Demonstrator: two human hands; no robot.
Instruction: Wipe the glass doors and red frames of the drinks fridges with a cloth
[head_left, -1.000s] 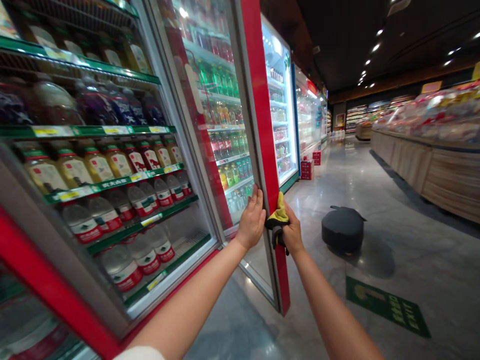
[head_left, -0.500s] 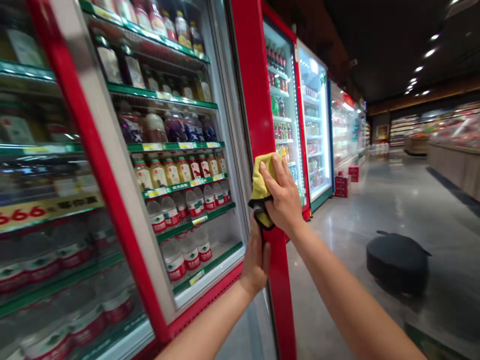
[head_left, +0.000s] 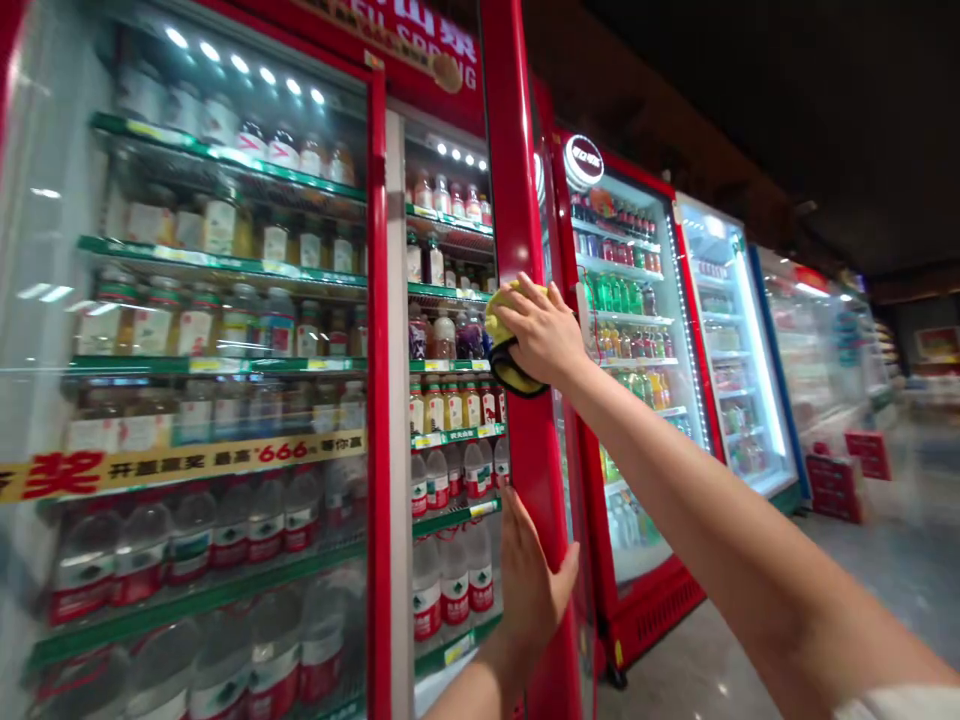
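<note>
The red door frame (head_left: 517, 170) of a drinks fridge stands ajar in front of me, its edge towards me. My right hand (head_left: 541, 335) presses a yellow cloth (head_left: 517, 378) with a dark border to this frame at mid height. Its fingers lie over the cloth and part of the cloth bunches out below them. Lower down, my left hand (head_left: 531, 580) rests against the same frame, fingers stretched up and thumb apart, holding nothing. Behind the door, bottles (head_left: 454, 580) with red and white labels stand on the fridge shelves.
To the left, a shut glass door with a red frame (head_left: 377, 300) covers more shelves of bottles. Another lit red fridge (head_left: 652, 560) stands close on the right, with further coolers beyond. Red boxes (head_left: 834, 488) sit on the grey floor (head_left: 712, 640).
My view has swung left and up, bringing the fridge's top sign into sight. The door now looks narrower and more edge-on. My right hand and cloth sit farther from my left hand.
</note>
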